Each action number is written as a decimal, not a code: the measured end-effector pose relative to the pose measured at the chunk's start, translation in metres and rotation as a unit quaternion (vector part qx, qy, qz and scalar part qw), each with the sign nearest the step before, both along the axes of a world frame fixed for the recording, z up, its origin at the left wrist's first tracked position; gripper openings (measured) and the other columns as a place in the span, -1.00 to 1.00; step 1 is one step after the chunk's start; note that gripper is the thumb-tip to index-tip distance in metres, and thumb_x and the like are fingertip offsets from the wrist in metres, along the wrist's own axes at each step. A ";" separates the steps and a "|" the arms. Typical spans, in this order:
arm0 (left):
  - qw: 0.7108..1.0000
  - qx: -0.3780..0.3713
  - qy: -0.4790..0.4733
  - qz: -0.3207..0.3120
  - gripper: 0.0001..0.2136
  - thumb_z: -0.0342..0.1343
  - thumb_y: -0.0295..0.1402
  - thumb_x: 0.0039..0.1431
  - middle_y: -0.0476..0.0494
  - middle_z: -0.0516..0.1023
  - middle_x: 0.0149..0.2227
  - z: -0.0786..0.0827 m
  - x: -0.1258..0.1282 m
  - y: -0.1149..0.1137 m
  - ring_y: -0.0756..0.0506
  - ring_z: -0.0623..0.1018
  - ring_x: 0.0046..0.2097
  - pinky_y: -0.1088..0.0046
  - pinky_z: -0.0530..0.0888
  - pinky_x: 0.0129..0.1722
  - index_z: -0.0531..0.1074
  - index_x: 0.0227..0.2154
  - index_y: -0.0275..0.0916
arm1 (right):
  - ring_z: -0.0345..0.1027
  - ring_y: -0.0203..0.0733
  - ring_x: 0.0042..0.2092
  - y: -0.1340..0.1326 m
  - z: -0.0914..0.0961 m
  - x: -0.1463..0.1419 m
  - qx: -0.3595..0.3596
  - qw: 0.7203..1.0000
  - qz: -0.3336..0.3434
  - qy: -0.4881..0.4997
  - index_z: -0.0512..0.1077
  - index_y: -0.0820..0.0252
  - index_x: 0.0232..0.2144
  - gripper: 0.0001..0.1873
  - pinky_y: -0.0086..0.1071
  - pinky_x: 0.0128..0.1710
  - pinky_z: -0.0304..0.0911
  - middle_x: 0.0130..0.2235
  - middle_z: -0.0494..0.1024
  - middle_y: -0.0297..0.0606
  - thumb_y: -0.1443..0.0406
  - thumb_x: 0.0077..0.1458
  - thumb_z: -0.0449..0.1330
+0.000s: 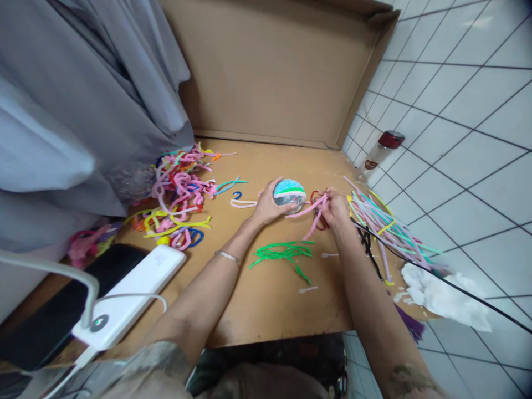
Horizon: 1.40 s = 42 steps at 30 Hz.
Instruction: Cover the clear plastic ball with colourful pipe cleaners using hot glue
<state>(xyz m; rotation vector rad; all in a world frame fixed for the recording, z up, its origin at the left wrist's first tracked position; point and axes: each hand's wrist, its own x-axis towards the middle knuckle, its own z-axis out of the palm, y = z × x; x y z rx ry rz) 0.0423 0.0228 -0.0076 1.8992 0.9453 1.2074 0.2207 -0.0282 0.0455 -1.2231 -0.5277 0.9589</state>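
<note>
Gripping a small ball (290, 190) in the left hand (268, 209), with fingers at its far left side and thumb along the near face; banded blue, green and white above, silvery grey below. Pinching pink fuzzy strands (321, 204) in the closed right hand (336, 208), just right of the ball and close to a dark red loop (323, 224). Between the forearms, on the table (291, 310), a loose heap of green strands (280, 252). Beyond the right hand, near the tiled wall, a clear bottle (369, 166) with a dark red lid on; contents too indistinct to tell. Just right of the right hand, a spread of pastel strands (376, 219). Well left of the left hand, a tangled multicoloured pile (183, 183); nearer the body, a white power bank (141, 288) with cables.
</note>
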 end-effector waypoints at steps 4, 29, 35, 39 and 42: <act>0.998 0.045 0.023 0.028 -0.18 0.40 -0.13 -0.18 -0.31 0.38 0.19 -0.002 0.005 -0.001 -0.30 0.40 0.20 0.05 0.32 0.21 0.25 0.19 -0.17 | 0.30 -0.25 -0.49 -0.005 -0.001 0.000 -0.106 0.930 -0.024 -0.351 0.34 0.14 -0.44 -0.85 -0.42 -0.45 0.22 -0.53 0.42 -0.36 0.29 0.08 -0.01; 0.995 0.085 0.044 0.003 -0.14 0.43 -0.09 -0.26 -0.29 0.30 0.21 -0.011 0.006 0.010 -0.34 0.29 0.26 -0.02 0.20 0.26 0.22 0.16 -0.12 | 0.48 -0.06 -0.11 -0.009 -0.025 -0.023 -0.264 0.566 0.125 -0.771 0.45 0.22 -0.02 -0.62 -0.36 -0.23 0.26 0.00 0.47 0.00 0.28 0.32 -0.11; 0.994 0.041 -0.042 -0.093 -0.22 0.28 0.05 -0.07 -0.30 0.26 0.25 -0.009 0.001 0.010 -0.32 0.28 0.28 0.02 0.23 0.26 0.19 0.20 -0.11 | 0.47 -0.07 -0.12 -0.007 -0.028 -0.019 -0.270 0.570 0.113 -0.768 0.47 0.26 -0.04 -0.60 -0.35 -0.24 0.25 0.02 0.46 0.04 0.35 0.30 -0.13; 0.988 -0.012 -0.109 -0.108 -0.26 0.14 0.12 0.05 -0.35 0.30 0.24 -0.010 -0.001 0.013 -0.28 0.32 0.27 0.07 0.27 0.25 0.17 0.20 -0.18 | 0.45 -0.04 -0.09 -0.008 -0.025 -0.014 -0.248 0.608 0.095 -0.748 0.48 0.23 -0.06 -0.62 -0.32 -0.19 0.26 0.00 0.49 0.00 0.37 0.24 -0.08; 0.989 -0.035 -0.098 -0.101 -0.31 0.17 0.09 0.04 -0.35 0.35 0.22 -0.009 -0.003 0.015 -0.24 0.38 0.22 0.12 0.32 0.22 0.24 0.15 -0.21 | 0.40 -0.05 0.00 -0.007 -0.020 -0.009 -0.170 0.679 0.057 -0.712 0.46 0.24 0.00 -0.59 -0.31 -0.06 0.25 0.00 0.51 -0.04 0.38 0.18 -0.04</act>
